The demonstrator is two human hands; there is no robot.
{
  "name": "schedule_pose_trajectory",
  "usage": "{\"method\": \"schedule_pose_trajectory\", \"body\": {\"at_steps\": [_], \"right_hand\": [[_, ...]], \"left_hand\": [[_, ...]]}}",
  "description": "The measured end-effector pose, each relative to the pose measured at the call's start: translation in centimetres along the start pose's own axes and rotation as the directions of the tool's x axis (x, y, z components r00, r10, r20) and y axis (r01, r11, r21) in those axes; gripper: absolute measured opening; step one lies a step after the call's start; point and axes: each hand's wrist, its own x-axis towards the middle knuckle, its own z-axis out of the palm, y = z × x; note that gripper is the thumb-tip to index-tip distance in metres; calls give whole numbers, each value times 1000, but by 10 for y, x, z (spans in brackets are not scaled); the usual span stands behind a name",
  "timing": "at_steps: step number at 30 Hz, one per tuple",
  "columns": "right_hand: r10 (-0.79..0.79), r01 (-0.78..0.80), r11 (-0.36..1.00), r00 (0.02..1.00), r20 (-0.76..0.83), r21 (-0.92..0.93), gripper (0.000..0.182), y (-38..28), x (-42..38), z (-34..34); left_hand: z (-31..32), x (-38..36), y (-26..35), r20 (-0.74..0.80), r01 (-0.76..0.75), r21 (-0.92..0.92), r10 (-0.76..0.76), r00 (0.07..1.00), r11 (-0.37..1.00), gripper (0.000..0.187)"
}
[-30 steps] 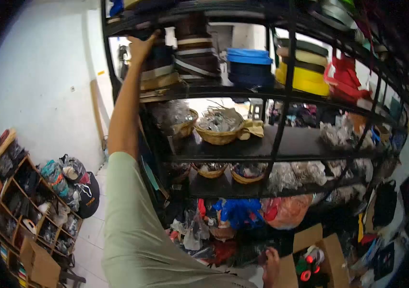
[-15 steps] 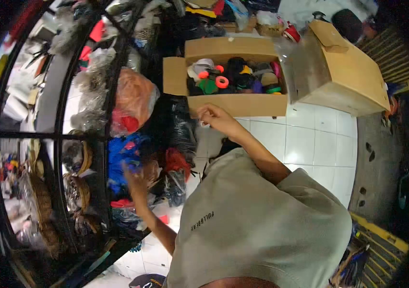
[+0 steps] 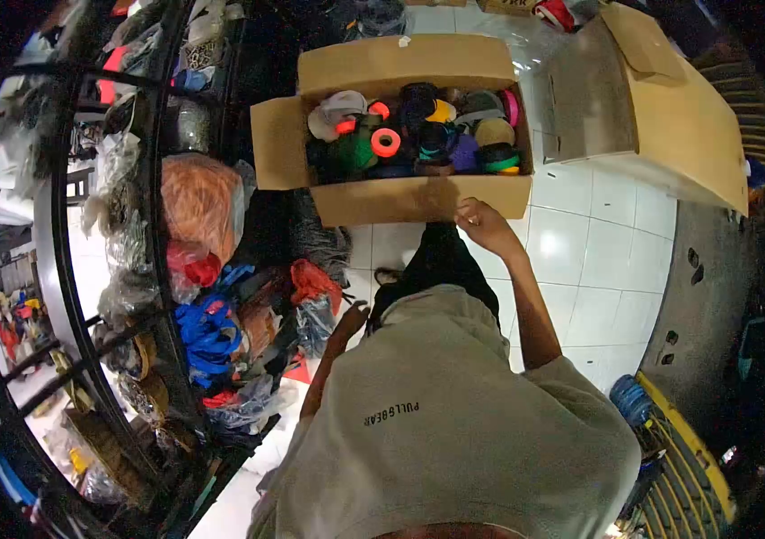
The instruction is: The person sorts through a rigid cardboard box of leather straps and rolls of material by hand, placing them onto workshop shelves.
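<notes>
Right hand [image 3: 483, 225] at near flap of open carton [image 3: 356, 205], fingers curled, grip narrow. Left hand [image 3: 352, 320] near red bag [image 3: 313, 280]; cannot tell its grip. Carton on tiled floor [image 3: 611, 234], coloured rolls [image 3: 386, 143] inside.

Lone head-worn view, downward from above the chest (the wearer's own), box ahead [image 3: 414, 199].
</notes>
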Motion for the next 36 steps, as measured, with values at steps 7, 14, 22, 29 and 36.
{"method": "schedule_pose_trajectory", "body": {"at_steps": [7,14,22,29,36], "right_hand": [[-13,32,972,997,80,-233,45,81,227,-32],[117,-306,948,578,-807,-82,51,93,400,63],[-302,292,952,945,-126,-86,42,61,245,29],[-89,-15,981,853,-514,-194,34,130,314,-27],[3,-165,700,974,-228,-695,119,75,405,56]], "left_hand": [[-5,105,-53,-169,120,-185,-152,974,975,39],[-58,115,148,-434,-178,-280,41,900,944,33],[-88,136,146,-467,-171,-328,-2,884,929,31],[-98,132,132,-451,-110,-264,-21,892,958,29],[-83,148,138,-375,-83,-205,0,927,975,31]]}}
